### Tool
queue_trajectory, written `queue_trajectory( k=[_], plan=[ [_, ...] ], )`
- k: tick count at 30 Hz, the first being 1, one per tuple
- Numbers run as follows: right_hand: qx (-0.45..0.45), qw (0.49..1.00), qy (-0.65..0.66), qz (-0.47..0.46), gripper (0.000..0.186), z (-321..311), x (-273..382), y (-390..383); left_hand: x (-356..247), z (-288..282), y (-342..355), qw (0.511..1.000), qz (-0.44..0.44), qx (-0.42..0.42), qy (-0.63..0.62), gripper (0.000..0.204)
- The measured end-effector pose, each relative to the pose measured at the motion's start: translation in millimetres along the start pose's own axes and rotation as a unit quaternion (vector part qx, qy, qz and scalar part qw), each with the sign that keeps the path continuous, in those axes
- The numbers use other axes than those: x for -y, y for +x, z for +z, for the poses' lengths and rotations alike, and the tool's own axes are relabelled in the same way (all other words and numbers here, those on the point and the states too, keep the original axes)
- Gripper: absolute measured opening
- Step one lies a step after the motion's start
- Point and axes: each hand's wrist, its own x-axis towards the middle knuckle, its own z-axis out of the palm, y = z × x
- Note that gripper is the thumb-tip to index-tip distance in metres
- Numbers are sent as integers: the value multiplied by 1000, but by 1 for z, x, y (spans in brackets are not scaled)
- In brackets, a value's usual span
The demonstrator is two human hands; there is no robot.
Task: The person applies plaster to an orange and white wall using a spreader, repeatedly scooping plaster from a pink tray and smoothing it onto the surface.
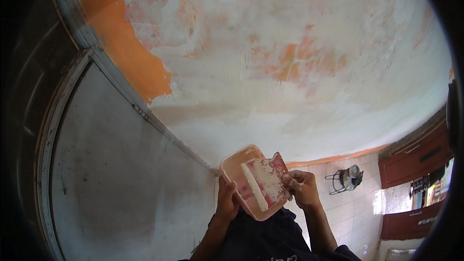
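Note:
My left hand [227, 199] grips the near left rim of a shallow pinkish plastic tub [233, 165] with rounded corners. In my right hand [302, 189] is a wide red putty spreader [268, 178], smeared with white filler and held over the tub. A thick ridge of white putty [254, 186] runs along the spreader's left edge. Much of the tub's inside is hidden beneath the spreader. White filler also marks the fingers of my right hand. Ahead stands a wall [232, 87] coated in white filler, with orange paint showing through in patches.
A grey door [111, 164] in its frame fills the left side. Bare orange paint [130, 63] borders that frame. On the tiled floor [338, 212] to the right stands a small dark stool [349, 179] with things on it. Reddish-brown cabinet doors [415, 157] line the far right.

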Motion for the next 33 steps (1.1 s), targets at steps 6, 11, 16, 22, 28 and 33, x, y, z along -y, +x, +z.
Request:
queue_trajectory(
  k=[6,11,16,22,28,33],
  plan=[
    [2,994,109,0,22,-9,-8,1,5,-7,3,990,-75,-16,-119,50],
    [-6,990,140,-6,20,-10,-12,-2,15,-9,15,985,-90,-17,-148,48],
    [-3,983,182,-27,23,-19,-22,-1,21,-13,29,982,-120,-7,-144,41],
    [-30,976,214,-23,31,-32,-22,2,47,-19,46,984,-159,-34,-78,36],
    [-37,970,231,-61,37,-59,-36,9,73,-10,62,974,-185,31,-124,35],
    [-51,954,290,-55,33,-66,-25,24,84,8,72,973,-199,-8,-119,35]
  ],
)
